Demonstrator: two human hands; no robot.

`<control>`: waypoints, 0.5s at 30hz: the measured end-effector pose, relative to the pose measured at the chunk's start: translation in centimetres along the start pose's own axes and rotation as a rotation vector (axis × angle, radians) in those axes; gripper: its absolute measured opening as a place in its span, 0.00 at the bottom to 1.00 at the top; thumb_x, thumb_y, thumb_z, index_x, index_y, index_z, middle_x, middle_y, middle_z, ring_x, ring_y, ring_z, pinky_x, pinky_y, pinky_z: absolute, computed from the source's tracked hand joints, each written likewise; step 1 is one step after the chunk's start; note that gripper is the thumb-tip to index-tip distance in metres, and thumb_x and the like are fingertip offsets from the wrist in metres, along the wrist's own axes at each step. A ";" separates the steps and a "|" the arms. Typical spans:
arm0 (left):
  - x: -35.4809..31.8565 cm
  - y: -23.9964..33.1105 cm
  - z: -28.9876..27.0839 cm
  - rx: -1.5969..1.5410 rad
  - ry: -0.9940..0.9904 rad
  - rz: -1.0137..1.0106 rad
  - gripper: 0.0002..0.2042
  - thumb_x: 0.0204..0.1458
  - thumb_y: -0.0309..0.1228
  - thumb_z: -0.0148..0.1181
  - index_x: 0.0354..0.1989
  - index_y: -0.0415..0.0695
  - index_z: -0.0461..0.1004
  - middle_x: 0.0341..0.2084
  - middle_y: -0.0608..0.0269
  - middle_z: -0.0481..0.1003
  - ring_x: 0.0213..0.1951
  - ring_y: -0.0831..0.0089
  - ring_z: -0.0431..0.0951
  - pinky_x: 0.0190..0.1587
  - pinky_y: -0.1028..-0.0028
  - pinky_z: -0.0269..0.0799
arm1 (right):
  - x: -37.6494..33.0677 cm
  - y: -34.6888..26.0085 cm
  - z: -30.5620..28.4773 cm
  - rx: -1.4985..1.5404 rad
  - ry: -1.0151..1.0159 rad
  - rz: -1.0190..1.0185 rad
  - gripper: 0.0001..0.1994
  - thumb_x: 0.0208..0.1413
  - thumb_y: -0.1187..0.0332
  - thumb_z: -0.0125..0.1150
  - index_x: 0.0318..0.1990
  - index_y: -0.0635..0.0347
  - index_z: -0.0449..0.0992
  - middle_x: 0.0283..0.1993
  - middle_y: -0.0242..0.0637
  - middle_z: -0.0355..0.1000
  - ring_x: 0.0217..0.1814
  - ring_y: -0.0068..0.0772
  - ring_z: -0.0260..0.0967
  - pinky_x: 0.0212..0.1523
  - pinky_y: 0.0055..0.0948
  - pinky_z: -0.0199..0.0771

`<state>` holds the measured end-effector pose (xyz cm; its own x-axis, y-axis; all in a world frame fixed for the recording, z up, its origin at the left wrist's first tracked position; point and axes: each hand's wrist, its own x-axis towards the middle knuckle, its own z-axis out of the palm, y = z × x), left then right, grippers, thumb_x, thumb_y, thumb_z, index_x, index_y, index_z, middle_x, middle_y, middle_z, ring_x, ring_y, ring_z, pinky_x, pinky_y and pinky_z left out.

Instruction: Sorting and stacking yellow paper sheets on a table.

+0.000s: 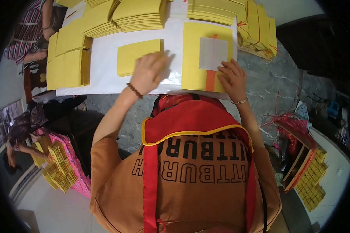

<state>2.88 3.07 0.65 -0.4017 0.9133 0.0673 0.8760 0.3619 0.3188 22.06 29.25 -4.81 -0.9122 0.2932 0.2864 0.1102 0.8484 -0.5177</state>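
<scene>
My left hand [148,72] rests over the lower right part of a small flat stack of yellow paper [134,54] on the white-covered table. Its fingers reach toward the stack's right edge, slightly blurred, and do not appear closed around it. My right hand [234,79] is open, with fingers apart at the right edge of a larger yellow paper sheet [190,58]. On that sheet lies a pale grey square piece [213,53], close to my right fingertips. Below the square an orange strip [210,80] runs down, and a bit of orange shows above it.
Folded yellow paper stacks [140,15] line the table's far side, with more [68,62] at the left. Yellow bundles with red ties [258,27] stand off the right corner. One person [29,35] is at the far left, another [19,132] below beside a pink-covered box [72,159].
</scene>
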 end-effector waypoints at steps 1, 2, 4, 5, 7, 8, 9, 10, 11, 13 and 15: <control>0.7 1.2 0.6 -0.189 0.059 0.083 0.29 0.37 0.25 0.57 0.55 0.45 0.65 0.53 0.52 0.63 0.55 0.57 0.61 0.55 0.61 0.56 | 0.0 0.0 0.0 -0.011 -0.002 -0.002 0.13 0.45 0.64 0.63 0.41 0.47 0.76 0.52 0.25 0.68 0.62 0.37 0.56 0.57 0.42 0.49; 1.4 2.9 1.6 -0.229 0.061 0.154 0.28 0.37 0.26 0.58 0.53 0.44 0.66 0.51 0.52 0.65 0.53 0.58 0.62 0.53 0.62 0.57 | 0.1 0.0 0.0 -0.021 -0.003 -0.005 0.12 0.45 0.64 0.63 0.41 0.47 0.77 0.52 0.24 0.68 0.62 0.37 0.56 0.58 0.42 0.48; 2.6 6.0 3.0 -0.195 0.038 0.287 0.26 0.37 0.34 0.65 0.49 0.42 0.69 0.49 0.56 0.66 0.50 0.60 0.64 0.48 0.65 0.60 | 0.1 -0.2 -0.1 -0.025 0.007 0.007 0.12 0.45 0.64 0.63 0.40 0.48 0.77 0.52 0.26 0.68 0.62 0.38 0.57 0.58 0.41 0.50; 3.0 6.5 3.5 -0.198 0.033 0.296 0.26 0.37 0.34 0.65 0.49 0.42 0.69 0.49 0.56 0.66 0.50 0.60 0.64 0.48 0.65 0.60 | 0.0 -0.1 -0.1 -0.024 0.013 0.007 0.12 0.45 0.65 0.63 0.40 0.49 0.77 0.52 0.28 0.68 0.61 0.39 0.57 0.58 0.40 0.52; 3.9 6.9 3.9 -0.052 -0.041 0.360 0.25 0.38 0.35 0.66 0.48 0.42 0.69 0.47 0.58 0.66 0.49 0.62 0.64 0.47 0.67 0.61 | 0.1 0.9 0.1 0.174 -0.011 0.032 0.11 0.47 0.66 0.61 0.40 0.53 0.77 0.52 0.32 0.68 0.61 0.39 0.57 0.58 0.38 0.54; 4.0 6.9 3.8 -0.050 -0.002 0.389 0.19 0.42 0.33 0.63 0.44 0.42 0.70 0.43 0.60 0.68 0.46 0.63 0.66 0.45 0.69 0.62 | 0.1 1.3 0.3 0.374 -0.039 0.047 0.10 0.50 0.68 0.59 0.40 0.57 0.77 0.53 0.35 0.68 0.61 0.39 0.58 0.58 0.36 0.55; 4.1 6.7 3.9 -0.049 -0.009 0.397 0.19 0.42 0.33 0.63 0.44 0.42 0.70 0.43 0.60 0.68 0.46 0.63 0.66 0.45 0.69 0.62 | -0.2 1.7 0.5 0.376 -0.033 0.055 0.10 0.50 0.68 0.59 0.40 0.57 0.77 0.53 0.35 0.68 0.61 0.39 0.58 0.58 0.36 0.55; 4.2 6.4 3.9 -0.200 -0.003 0.410 0.16 0.44 0.32 0.62 0.41 0.42 0.72 0.40 0.59 0.69 0.42 0.62 0.68 0.42 0.69 0.64 | -0.4 2.0 0.7 0.595 -0.033 0.177 0.10 0.52 0.66 0.56 0.38 0.59 0.78 0.52 0.36 0.68 0.60 0.37 0.58 0.58 0.33 0.57; 4.4 6.2 4.0 -0.352 0.003 0.420 0.12 0.45 0.31 0.61 0.38 0.41 0.73 0.36 0.59 0.71 0.39 0.62 0.70 0.40 0.69 0.66 | -0.7 2.2 0.9 0.814 -0.033 0.299 0.12 0.55 0.64 0.53 0.37 0.62 0.78 0.52 0.36 0.68 0.59 0.35 0.59 0.57 0.30 0.59; 4.8 6.0 3.9 -0.445 -0.030 0.359 0.09 0.47 0.30 0.58 0.35 0.40 0.73 0.32 0.58 0.71 0.37 0.60 0.71 0.39 0.68 0.67 | -0.5 2.0 0.7 0.833 -0.030 0.311 0.14 0.58 0.63 0.49 0.36 0.64 0.78 0.52 0.36 0.68 0.59 0.33 0.59 0.57 0.29 0.58; 5.1 5.7 3.9 -0.538 -0.062 0.295 0.06 0.48 0.29 0.56 0.31 0.40 0.73 0.27 0.57 0.72 0.35 0.58 0.71 0.38 0.66 0.69 | -0.4 2.0 0.7 0.851 -0.028 0.322 0.18 0.61 0.62 0.45 0.35 0.66 0.78 0.52 0.36 0.68 0.58 0.31 0.59 0.57 0.28 0.57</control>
<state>6.90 10.53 -0.91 -0.1328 0.9754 0.1758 0.6840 -0.0382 0.7285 22.39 30.49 -6.54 -0.8982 0.4394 0.0105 0.0433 0.1122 -0.9927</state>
